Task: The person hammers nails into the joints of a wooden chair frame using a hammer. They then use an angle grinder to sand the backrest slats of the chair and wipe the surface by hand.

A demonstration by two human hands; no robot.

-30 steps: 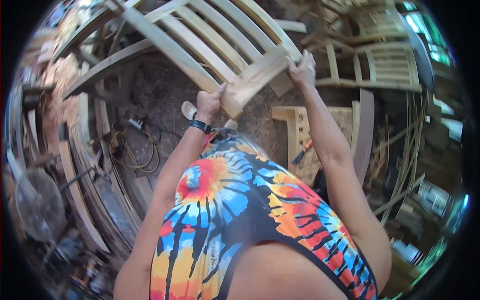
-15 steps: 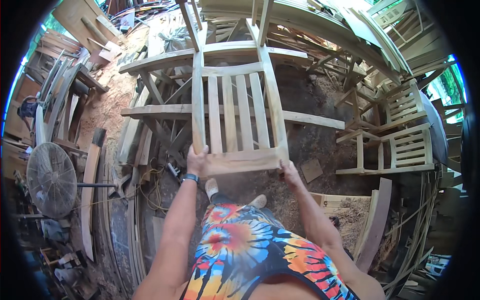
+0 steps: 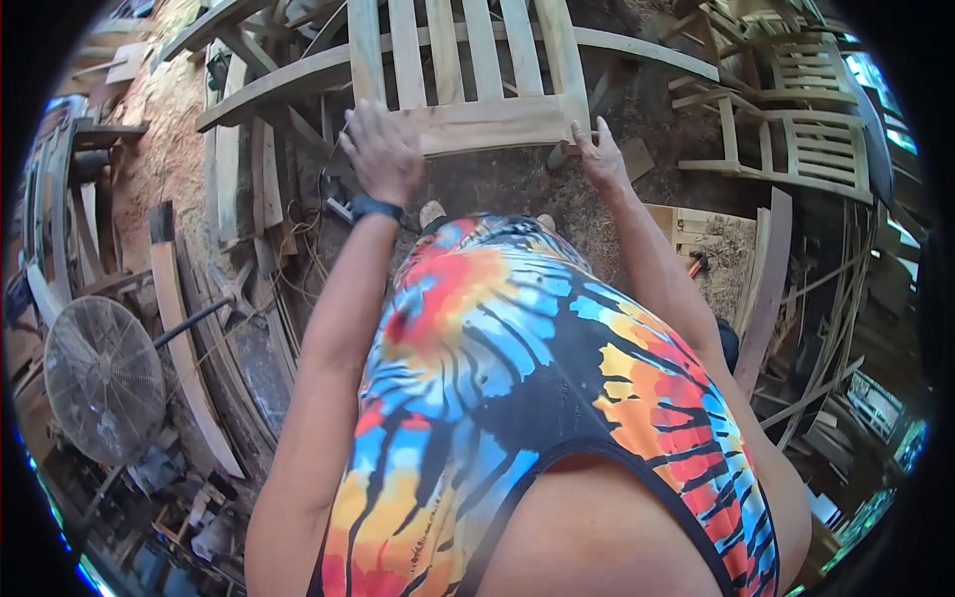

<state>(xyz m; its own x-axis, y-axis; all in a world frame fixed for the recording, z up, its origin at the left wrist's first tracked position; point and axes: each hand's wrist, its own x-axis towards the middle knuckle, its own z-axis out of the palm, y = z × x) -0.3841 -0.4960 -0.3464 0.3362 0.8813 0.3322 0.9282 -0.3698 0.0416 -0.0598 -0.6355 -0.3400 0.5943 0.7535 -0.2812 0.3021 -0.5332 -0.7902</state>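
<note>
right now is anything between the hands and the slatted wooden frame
Nothing visible: the left hand is at the near left corner of the slatted wooden frame, the right hand by its near right corner.

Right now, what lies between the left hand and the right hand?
In the head view, the broad end rail of the slatted wooden frame runs between the left hand and the right hand. The rail's visible face looks bare.

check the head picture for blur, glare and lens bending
In the head view: black fisheye corners; the wooden beam under the chair bows, probably from the lens; bright patches glare at the right edge; the floor is dim; the left hand looks slightly soft.
</note>
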